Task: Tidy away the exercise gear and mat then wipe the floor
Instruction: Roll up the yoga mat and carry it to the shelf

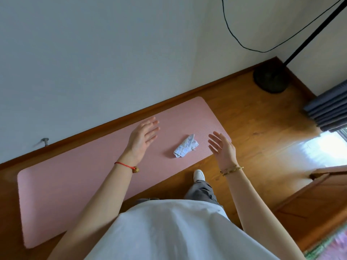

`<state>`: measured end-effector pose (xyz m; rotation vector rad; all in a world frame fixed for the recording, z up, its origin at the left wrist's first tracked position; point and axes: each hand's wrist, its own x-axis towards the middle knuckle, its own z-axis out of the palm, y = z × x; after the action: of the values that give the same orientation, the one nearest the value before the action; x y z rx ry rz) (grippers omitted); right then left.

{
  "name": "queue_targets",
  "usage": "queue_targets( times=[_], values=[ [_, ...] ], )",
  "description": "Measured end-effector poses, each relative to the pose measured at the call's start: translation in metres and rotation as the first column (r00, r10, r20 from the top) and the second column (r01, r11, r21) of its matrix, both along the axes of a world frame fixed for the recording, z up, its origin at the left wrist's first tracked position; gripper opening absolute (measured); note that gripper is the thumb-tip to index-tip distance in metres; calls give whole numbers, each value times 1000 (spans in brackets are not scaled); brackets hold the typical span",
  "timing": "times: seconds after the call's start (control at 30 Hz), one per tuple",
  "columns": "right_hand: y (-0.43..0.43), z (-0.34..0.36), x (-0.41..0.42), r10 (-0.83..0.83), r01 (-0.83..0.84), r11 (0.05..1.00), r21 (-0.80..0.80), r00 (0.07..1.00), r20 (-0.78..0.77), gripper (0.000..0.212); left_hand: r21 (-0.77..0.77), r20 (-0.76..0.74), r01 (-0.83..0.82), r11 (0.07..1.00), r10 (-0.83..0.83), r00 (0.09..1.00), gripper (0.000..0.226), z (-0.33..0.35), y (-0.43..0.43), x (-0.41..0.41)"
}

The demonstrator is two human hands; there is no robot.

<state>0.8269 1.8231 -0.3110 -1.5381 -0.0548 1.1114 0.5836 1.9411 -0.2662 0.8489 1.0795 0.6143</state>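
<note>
Currently both hands empty, fingers spread: left hand (143,136) and right hand (222,150) over the mat (75,184), which lies flat along the wall. Cloth (185,148), possibly tissue, sits crumpled between them. Risk: rolling the mat now traps it inside.

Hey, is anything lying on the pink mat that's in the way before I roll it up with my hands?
Yes. A crumpled white cloth lies on the mat, near the end by your hands, between your open left hand and right hand. Nothing else visible sits on the mat.
</note>
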Motion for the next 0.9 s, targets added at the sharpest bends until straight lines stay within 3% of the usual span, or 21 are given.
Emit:
queue_targets(
  times=[0.2,0.43,0.67,0.9],
  values=[
    [29,-16,85,184,-184,980,-77,983,-3,25,-47,-22,-166,985,165,986,34,-27,-1,73],
    [71,-73,152,321,-325,924,-201,946,-52,32,-102,-143,-258,961,242,960,31,-81,14,118],
    [111,-140,158,338,-347,901,-260,938,-82,32,-157,-205,-321,934,287,936,28,-146,37,125],
    [134,-205,125,421,-433,841,-324,900,-110,34,-266,-166,-431,862,400,902,30,-214,34,112]
  ],
)
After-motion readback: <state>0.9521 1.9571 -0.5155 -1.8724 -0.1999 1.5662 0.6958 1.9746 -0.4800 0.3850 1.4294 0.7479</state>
